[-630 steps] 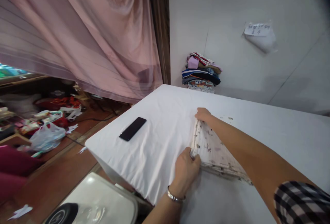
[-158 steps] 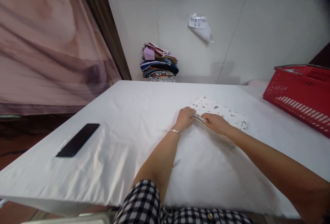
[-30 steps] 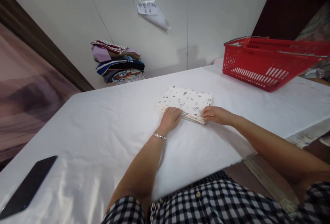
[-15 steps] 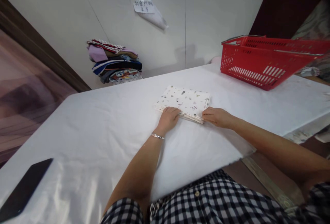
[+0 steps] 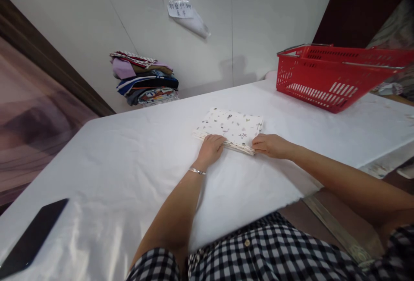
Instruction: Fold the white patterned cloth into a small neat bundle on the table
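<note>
A white folded cloth [image 5: 230, 126] with small scattered prints lies flat on the white-covered table [image 5: 129, 156], its layered edge towards me. My left hand [image 5: 211, 147], with a silver bracelet at the wrist, grips that near edge around the middle, fingers curled over the layers. At the near right corner my right hand [image 5: 271, 146] pinches the cloth between thumb and fingers. The fingertips of both hands are partly hidden.
A red plastic basket [image 5: 323, 82] with metal handles stands at the back right. Folded clothes [image 5: 145, 78] are stacked beyond the far edge by the wall. A dark phone-like slab [image 5: 35, 235] lies near left. A paper note [image 5: 180, 8] hangs on the wall.
My right hand has shifted very slightly left at the cloth's corner. The left hand and the cloth look nearly the same.
</note>
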The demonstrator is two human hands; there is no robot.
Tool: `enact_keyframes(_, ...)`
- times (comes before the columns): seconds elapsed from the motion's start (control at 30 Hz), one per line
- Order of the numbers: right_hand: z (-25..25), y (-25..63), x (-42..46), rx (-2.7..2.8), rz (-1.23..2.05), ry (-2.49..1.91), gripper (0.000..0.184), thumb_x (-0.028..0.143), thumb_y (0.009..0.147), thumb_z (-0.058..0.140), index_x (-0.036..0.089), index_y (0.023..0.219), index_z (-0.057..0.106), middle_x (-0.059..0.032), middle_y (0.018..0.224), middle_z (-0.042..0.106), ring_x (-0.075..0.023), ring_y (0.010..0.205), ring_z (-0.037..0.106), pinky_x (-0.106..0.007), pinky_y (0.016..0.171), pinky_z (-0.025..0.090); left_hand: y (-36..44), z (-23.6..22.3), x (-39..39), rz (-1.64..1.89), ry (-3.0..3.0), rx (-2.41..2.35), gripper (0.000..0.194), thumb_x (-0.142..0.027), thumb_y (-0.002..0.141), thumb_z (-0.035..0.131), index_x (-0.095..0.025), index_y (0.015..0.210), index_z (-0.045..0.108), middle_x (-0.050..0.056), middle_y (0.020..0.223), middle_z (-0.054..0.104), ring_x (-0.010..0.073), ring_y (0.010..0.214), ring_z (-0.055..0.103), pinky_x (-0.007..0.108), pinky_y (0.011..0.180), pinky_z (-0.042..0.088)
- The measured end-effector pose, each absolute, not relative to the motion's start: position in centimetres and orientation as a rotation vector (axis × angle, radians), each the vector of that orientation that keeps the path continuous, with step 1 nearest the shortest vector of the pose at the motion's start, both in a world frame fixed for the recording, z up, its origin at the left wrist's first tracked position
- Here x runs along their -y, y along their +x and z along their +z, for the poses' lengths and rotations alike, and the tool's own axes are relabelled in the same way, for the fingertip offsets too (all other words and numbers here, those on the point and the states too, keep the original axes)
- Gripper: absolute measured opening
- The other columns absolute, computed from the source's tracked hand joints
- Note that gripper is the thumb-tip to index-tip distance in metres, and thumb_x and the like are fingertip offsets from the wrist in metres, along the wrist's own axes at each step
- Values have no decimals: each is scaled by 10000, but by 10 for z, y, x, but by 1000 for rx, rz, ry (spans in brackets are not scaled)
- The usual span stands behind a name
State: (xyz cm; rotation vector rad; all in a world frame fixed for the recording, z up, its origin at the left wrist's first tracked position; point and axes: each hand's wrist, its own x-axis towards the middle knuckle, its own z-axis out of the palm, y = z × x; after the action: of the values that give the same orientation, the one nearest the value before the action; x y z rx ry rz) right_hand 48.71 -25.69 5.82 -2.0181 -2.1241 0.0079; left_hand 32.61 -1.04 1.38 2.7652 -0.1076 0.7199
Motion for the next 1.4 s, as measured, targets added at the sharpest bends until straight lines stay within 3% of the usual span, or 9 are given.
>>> enact_keyframes(0.63,58,492,244,2348,-64,-1991,212,206,930,431,215,821,613,-71,931,617,-201,856,530,-325,717,454,327,12,9,715,2751,96,298,-149,868,482,-231,1128,602,51,1110,672,199,1070,585,432,997,406)
enact_keyframes(1.17,52,491,256,2457,-312,-1939,326,181,972,308,169,821,597,-88,871,593,-194,814,496,-324,714,424,326,11,10,729,2758,110,300,-127,856,488,-221,1116,603,49,1101,675,197,1064,585,423,995,403)
enact_keyframes(1.4,47,490,258,2409,-292,-1940,228,213,958,375,160,926,594,-92,937,597,-202,860,503,-326,735,423,327,10,9,758,2754,124,292,-130,854,497,-217,1111,605,50,1093,679,196,1050,588,416,975,414)
